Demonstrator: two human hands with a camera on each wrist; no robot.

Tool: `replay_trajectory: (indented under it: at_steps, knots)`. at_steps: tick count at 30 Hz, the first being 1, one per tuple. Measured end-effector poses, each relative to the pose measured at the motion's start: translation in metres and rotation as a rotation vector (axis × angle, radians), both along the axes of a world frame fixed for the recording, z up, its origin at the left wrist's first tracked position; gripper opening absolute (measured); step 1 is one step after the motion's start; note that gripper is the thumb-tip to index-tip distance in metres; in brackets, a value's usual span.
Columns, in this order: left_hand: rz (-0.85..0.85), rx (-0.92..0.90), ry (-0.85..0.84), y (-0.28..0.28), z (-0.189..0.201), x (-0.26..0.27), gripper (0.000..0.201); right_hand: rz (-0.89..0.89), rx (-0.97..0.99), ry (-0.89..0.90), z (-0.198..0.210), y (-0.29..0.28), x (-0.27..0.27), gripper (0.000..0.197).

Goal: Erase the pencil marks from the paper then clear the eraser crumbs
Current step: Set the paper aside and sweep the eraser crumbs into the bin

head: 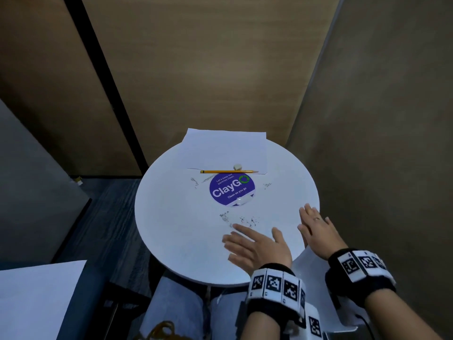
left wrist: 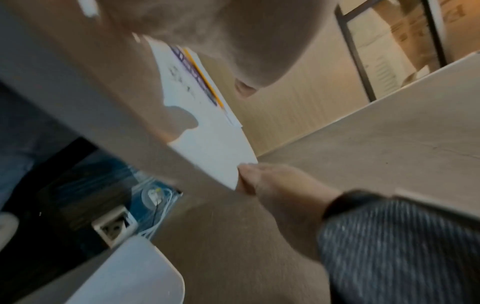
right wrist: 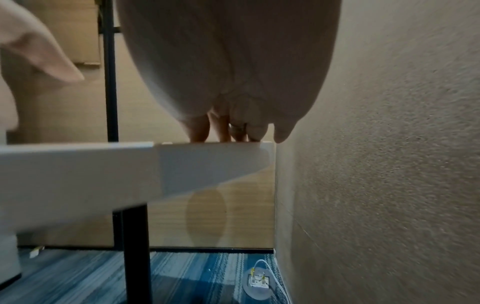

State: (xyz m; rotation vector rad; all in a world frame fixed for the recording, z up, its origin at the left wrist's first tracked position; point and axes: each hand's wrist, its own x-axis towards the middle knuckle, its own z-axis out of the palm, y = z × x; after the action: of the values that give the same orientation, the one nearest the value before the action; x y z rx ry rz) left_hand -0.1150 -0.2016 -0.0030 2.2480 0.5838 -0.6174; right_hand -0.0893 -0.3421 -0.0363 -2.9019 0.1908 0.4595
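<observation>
The round white table (head: pixel 171 217) is sitting under both hands. The paper (head: pixel 224 150) is lying far past the fingers, at the table's far edge. The left hand (head: pixel 255 246) is staying flat with fingers spread wide, holding nothing. The right hand (head: pixel 316 229) is resting flat at the table's right rim, fingers straight, holding nothing. Only the right wrist view is showing those fingertips (right wrist: pixel 198 133) touching the rim. The pencil (head: pixel 229 171) is lying on the paper's near edge, with the eraser (head: pixel 237 166) just beyond it. The head view is showing eraser crumbs (head: pixel 241 219) just past the left fingertips; the right wrist view is not showing them.
</observation>
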Motion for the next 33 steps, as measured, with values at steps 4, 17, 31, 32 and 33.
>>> replay_trajectory:
  at_steps: [4,17,31,32,33]
  knots:
    - [-0.151,-0.199,-0.13,-0.023,-0.007,-0.003,0.086,0.034,0.043,0.054,0.003,-0.007,0.006,0.054]
    - [-0.187,-0.167,-0.159,-0.041,-0.011,-0.01,0.082,0.006,0.183,0.088,0.004,-0.007,0.004,0.056]
    - [-0.088,-0.021,-0.076,-0.046,-0.003,-0.002,0.079,-0.021,0.212,0.081,0.002,-0.004,0.004,0.057]
    - [-0.097,-0.045,-0.05,-0.046,-0.004,-0.001,0.079,-0.022,0.214,0.083,0.002,-0.004,0.004,0.057]
    - [-0.133,-0.082,-0.052,-0.048,-0.005,0.0,0.077,-0.018,0.212,0.096,0.002,-0.004,0.004,0.058]
